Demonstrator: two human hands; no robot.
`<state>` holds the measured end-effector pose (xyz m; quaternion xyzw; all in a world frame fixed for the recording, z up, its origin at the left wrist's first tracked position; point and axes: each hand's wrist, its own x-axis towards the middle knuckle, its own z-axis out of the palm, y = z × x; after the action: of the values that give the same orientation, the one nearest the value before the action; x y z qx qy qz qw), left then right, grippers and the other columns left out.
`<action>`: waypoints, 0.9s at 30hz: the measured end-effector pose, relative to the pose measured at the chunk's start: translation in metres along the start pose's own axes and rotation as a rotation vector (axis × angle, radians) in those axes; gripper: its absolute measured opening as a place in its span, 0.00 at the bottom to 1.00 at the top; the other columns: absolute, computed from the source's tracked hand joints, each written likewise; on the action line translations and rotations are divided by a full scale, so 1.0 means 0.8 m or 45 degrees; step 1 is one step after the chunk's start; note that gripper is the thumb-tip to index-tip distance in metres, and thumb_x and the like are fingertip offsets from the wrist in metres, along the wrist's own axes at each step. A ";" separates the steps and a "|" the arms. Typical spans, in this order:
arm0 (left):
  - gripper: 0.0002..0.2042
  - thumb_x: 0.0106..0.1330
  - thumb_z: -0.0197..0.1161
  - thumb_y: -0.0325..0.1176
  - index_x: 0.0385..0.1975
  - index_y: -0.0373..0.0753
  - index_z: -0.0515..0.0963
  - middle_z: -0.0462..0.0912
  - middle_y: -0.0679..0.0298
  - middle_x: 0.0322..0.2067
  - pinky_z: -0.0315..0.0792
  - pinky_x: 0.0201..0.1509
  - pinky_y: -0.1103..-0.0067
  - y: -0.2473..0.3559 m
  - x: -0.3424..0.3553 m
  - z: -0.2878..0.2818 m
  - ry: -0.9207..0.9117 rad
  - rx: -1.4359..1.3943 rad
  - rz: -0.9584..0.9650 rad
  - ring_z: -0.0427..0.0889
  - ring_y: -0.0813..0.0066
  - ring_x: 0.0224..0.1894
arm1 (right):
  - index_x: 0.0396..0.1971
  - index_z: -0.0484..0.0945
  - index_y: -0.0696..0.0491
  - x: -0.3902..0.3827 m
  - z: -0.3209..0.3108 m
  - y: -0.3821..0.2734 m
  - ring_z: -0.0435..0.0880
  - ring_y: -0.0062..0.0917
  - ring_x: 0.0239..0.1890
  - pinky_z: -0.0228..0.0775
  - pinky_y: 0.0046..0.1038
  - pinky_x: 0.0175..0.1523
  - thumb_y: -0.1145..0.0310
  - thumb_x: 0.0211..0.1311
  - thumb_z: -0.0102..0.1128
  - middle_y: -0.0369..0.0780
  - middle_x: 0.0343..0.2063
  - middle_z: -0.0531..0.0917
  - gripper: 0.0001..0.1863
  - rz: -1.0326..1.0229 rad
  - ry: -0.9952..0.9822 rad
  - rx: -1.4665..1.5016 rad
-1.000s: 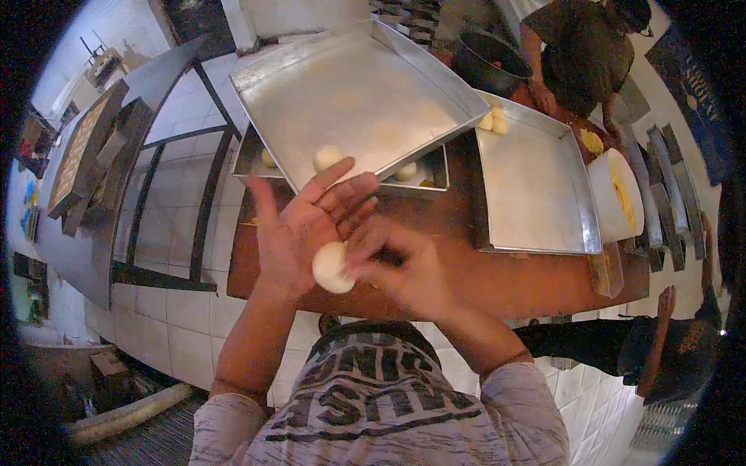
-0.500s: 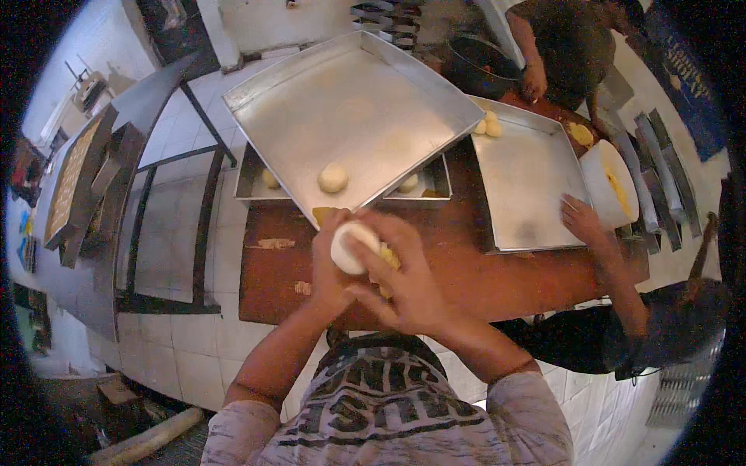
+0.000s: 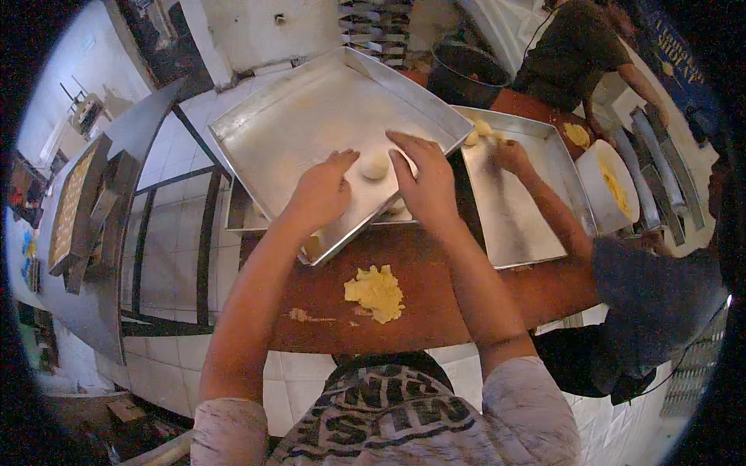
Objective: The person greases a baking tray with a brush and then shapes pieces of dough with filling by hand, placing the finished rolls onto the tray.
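A pale round dough ball point(image 3: 374, 164) sits in a large metal tray point(image 3: 311, 109), between my two hands. On its left is my left hand point(image 3: 325, 189), fingers stretched toward the ball and close to it. My right hand point(image 3: 426, 185) stands on its right, with thumb and fingers apart. Neither hand grips anything that I can see. What lies under my left palm is hidden. A crumbly, flattened yellow lump point(image 3: 377, 293) lies on the brown table point(image 3: 420, 311) between my forearms.
The tray overlaps a lower tray point(image 3: 247, 217). At right, another metal tray point(image 3: 524, 225) holds yellow balls point(image 3: 482, 128), with a co-worker's hand point(image 3: 510, 157) beside them. Nearby are a white bucket point(image 3: 602, 182) with yellow contents and a black tub point(image 3: 466, 74). Another person stands far right.
My hands have moved forward from the near table edge and parted; the pale ball they held is gone from them. A yellow lump now shows on the table. The co-worker's hand moved toward the yellow balls.
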<state>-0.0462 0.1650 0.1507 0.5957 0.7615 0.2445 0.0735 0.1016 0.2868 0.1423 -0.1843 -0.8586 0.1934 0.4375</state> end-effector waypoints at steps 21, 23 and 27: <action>0.22 0.59 0.58 0.30 0.55 0.36 0.66 0.67 0.51 0.53 0.62 0.58 0.66 0.120 -0.043 -0.005 0.397 0.036 -0.040 0.66 0.53 0.56 | 0.36 0.79 0.55 0.025 0.022 0.356 0.78 0.44 0.35 0.70 0.38 0.45 0.71 0.47 0.59 0.45 0.31 0.81 0.14 0.178 -0.150 -0.553; 0.19 0.58 0.58 0.28 0.51 0.36 0.70 0.75 0.53 0.45 0.67 0.53 0.69 0.141 -0.079 -0.013 0.236 -0.298 -0.182 0.74 0.58 0.48 | 0.36 0.78 0.54 0.037 0.019 0.352 0.78 0.43 0.37 0.71 0.39 0.45 0.67 0.49 0.58 0.44 0.32 0.80 0.13 0.356 -0.278 -0.628; 0.16 0.58 0.59 0.24 0.47 0.36 0.73 0.79 0.56 0.36 0.72 0.45 0.76 0.146 -0.143 -0.019 0.061 -0.569 -0.241 0.79 0.66 0.39 | 0.31 0.79 0.54 0.059 -0.059 0.282 0.77 0.40 0.38 0.70 0.40 0.41 0.67 0.47 0.62 0.43 0.31 0.80 0.10 0.416 0.071 -0.499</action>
<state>0.0811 0.0729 0.1975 0.4848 0.7425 0.4129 0.2080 0.1477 0.5112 0.0888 -0.4073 -0.8260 0.0864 0.3799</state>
